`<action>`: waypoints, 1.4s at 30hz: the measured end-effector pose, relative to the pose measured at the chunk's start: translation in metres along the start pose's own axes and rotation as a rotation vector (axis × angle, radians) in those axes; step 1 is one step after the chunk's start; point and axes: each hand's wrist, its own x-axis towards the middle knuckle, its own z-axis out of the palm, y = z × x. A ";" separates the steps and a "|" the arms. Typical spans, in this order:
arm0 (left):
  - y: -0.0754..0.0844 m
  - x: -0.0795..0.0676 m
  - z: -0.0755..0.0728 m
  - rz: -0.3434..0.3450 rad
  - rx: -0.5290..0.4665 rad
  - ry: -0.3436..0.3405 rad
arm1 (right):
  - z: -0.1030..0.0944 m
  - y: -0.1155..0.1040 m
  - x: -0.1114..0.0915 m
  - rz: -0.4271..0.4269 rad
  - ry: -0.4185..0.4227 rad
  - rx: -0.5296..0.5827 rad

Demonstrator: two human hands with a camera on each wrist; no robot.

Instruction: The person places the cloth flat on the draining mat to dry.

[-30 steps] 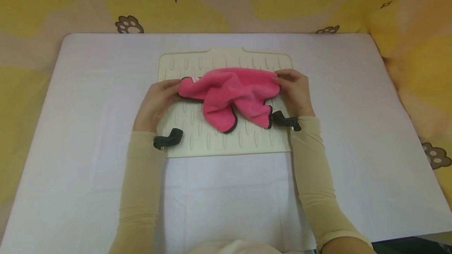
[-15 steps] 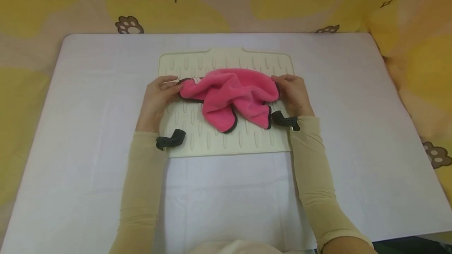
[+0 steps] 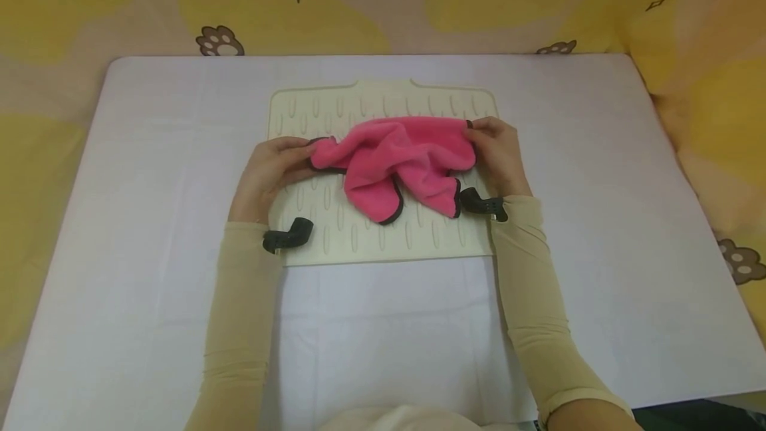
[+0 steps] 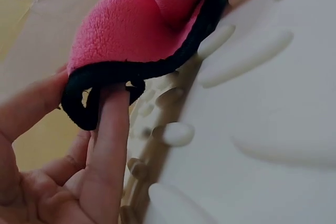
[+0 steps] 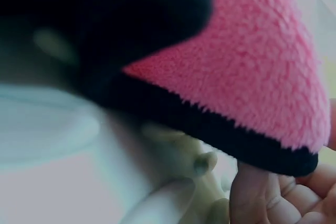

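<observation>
A pink fleecy cloth (image 3: 395, 151) with black edging lies bunched in folds on a cream ribbed mat (image 3: 359, 248). My left hand (image 3: 263, 171) pinches its left end; in the left wrist view the black-trimmed edge (image 4: 152, 69) passes between thumb and fingers. At the far right corner, my right hand (image 3: 501, 155) holds the cloth between thumb and fingers. The right wrist view shows fingertips (image 5: 249, 190) just under the black trim, with much of that hand out of frame. Two rounded flaps of the cloth hang toward the near side of the mat.
The mat lies on a white-covered table (image 3: 383, 338). A yellow patterned curtain (image 3: 335, 5) rises behind the table and along its sides. Black wrist mounts (image 3: 290, 235) stick out from both beige sleeves (image 3: 242, 318) over the mat.
My right hand first drew its corner nearer, then moved it back outward and away. My left hand shifted slightly right; the white tag seen at the left end is now hidden.
</observation>
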 end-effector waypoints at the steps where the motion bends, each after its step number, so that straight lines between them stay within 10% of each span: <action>1: 0.000 0.000 0.000 0.007 0.001 -0.007 | -0.001 0.000 0.001 -0.011 0.014 0.016; 10: -0.003 0.001 0.002 0.028 0.200 -0.034 | -0.005 -0.002 0.002 -0.031 0.057 0.154; 17: -0.005 0.002 0.002 0.045 0.337 -0.053 | -0.003 -0.002 0.001 0.031 0.046 0.052; 22: -0.005 0.000 0.002 0.074 0.281 -0.027 | -0.002 0.002 0.003 0.020 0.022 0.041; 32: -0.002 0.003 0.003 0.069 -0.144 -0.042 | -0.002 0.002 0.002 -0.025 -0.003 0.103; 42: 0.005 -0.002 -0.019 0.173 -0.098 0.174 | -0.002 -0.001 -0.002 0.002 -0.170 -0.165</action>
